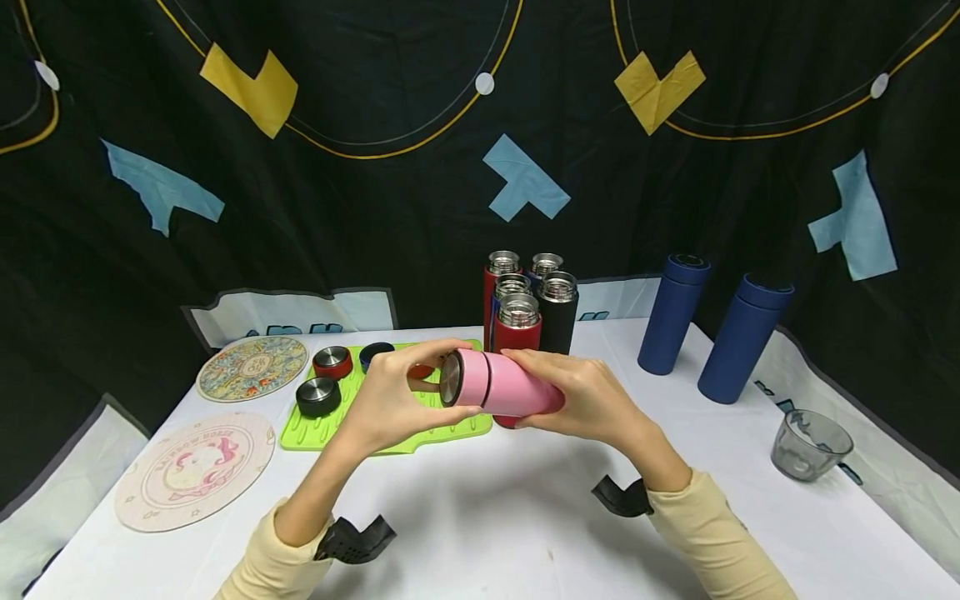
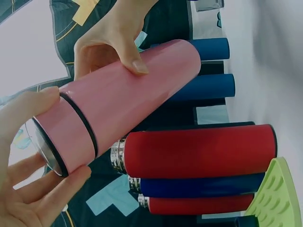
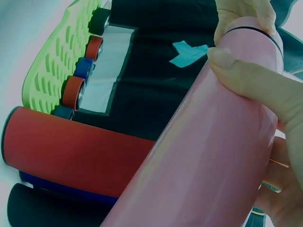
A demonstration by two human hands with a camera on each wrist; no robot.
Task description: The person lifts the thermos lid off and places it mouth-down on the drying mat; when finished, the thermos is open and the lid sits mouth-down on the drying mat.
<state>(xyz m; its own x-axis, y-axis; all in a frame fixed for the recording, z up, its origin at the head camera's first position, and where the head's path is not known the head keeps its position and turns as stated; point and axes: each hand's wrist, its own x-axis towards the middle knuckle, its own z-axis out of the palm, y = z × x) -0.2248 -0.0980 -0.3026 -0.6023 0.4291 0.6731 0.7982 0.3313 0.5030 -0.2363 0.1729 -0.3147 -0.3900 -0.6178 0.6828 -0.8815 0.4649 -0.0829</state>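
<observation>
Both hands hold a pink vacuum flask (image 1: 521, 388) on its side above the table, its capped end facing left. My left hand (image 1: 386, 404) pinches the pink cap (image 1: 473, 379) between thumb and fingers. A thin black ring separates cap and body, and the cap sits against the body with no visible gap. Around the body curls my right hand (image 1: 588, 396), thumb along the side in the right wrist view. Behind the flask stand several lidless flasks, among them a red flask (image 1: 517, 333) and a black flask (image 1: 557, 321), with bare metal necks.
Loose caps, such as a black cap (image 1: 318, 397) and a red cap (image 1: 332, 362), rest on a green drying mat (image 1: 420, 437). Two round mats, one pink (image 1: 251, 442), lie left. Two capped blue flasks (image 1: 670, 321) and a glass cup (image 1: 806, 454) stand right.
</observation>
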